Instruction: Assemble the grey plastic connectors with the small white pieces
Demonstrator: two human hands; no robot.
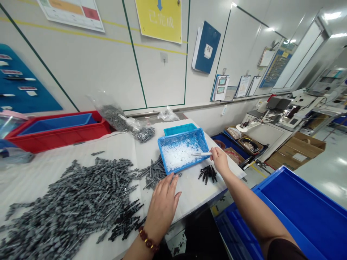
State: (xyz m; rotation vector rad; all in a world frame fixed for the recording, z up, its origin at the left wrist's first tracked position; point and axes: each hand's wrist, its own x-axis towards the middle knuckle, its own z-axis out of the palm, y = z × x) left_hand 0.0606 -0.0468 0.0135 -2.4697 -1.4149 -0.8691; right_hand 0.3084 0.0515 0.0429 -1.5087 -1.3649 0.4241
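My right hand (219, 159) is closed around a pair of slim silver tweezers (202, 154). Their tips reach over small white rings (181, 155) that cover the floor of a tilted blue bin (187, 135). My left hand (165, 196), with a beaded bracelet at the wrist, lies at the bin's near edge, fingers stretched and thumb apart. By its fingertips are slim grey plastic parts (153, 172); whether it touches one I cannot tell. A small bunch of black parts (208, 174) lies below my right hand. A large heap of grey parts (81, 198) spreads at the left, with black ones (127, 218) at its edge.
Behind the blue bin sits a teal tray (179, 129). Bags of grey parts (112, 117) and a red bin (62, 133) stand along the wall. A big blue crate (306, 209) is at the right, beyond the white table's (187, 202) edge.
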